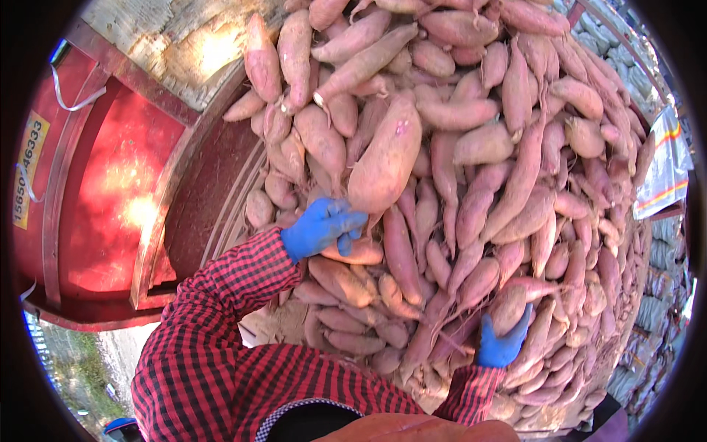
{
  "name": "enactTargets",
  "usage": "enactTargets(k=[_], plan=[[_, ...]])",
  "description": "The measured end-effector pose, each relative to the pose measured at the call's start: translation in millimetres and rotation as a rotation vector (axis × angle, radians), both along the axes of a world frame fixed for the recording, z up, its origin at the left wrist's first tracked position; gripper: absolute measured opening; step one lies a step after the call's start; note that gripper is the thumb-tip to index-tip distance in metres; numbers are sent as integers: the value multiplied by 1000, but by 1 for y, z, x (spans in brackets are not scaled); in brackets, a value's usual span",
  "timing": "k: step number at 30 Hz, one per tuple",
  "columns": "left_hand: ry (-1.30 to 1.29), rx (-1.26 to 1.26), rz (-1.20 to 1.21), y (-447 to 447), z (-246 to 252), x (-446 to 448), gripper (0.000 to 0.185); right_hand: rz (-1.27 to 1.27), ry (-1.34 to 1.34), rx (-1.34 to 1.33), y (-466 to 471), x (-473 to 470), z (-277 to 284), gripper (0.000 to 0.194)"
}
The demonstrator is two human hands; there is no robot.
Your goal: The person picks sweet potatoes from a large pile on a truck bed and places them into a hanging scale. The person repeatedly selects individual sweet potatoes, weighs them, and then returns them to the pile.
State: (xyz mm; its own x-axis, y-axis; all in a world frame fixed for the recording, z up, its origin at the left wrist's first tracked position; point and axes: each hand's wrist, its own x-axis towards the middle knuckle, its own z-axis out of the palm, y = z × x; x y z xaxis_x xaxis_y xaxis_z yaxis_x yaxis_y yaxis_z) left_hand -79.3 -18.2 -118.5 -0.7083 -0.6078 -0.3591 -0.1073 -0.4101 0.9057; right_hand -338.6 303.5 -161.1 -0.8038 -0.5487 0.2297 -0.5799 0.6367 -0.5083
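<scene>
My left hand [326, 229], in a blue glove, is at the lower tip of a very large sweet potato [385, 152] on the heap. Its fingers are bent, and whether they grip the tip is not clear. Just below them lies an orange-toned sweet potato [356, 252]. Lower right, my right hand [501, 340], also gloved in blue, holds a rounded sweet potato [507, 310] between thumb and fingers. Around both hands spreads a deep pile of pinkish sweet potatoes [469, 215], many with thin roots.
A red metal truck bed wall [119, 182] curves along the left, bearing a yellow plate [30, 168] with writing. A worn wooden board [177, 44] is at upper left. At right hang a white plastic bag [663, 163] and, beyond, stacked filled sacks [654, 309].
</scene>
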Motion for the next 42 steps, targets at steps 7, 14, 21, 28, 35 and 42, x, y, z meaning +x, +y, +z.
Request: enactTargets(k=[7, 14, 21, 28, 35, 42], plan=[[-476, -1087, -473, 93, -55, 50, 33, -61, -77, 62, 0, 0, -1, 91], [-624, -1145, -474, 123, -54, 35, 44, -12, -109, 39, 4, -3, 4, 96], [-568, -612, -516, 151, -16, 38, 42, 87, -422, -720, 30, 71, 21, 55], [-231, -421, -386, 197, 37, 0, 29, -151, -1692, -527, 26, 137, -9, 57], [-461, -715, -78, 206, -33, 10, 51, 94, -1594, -605, 37, 156, -48, 64], [-242, -129, 65, 232, -48, 15, 35, 248, -1113, -333, 27, 170, -31, 80]])
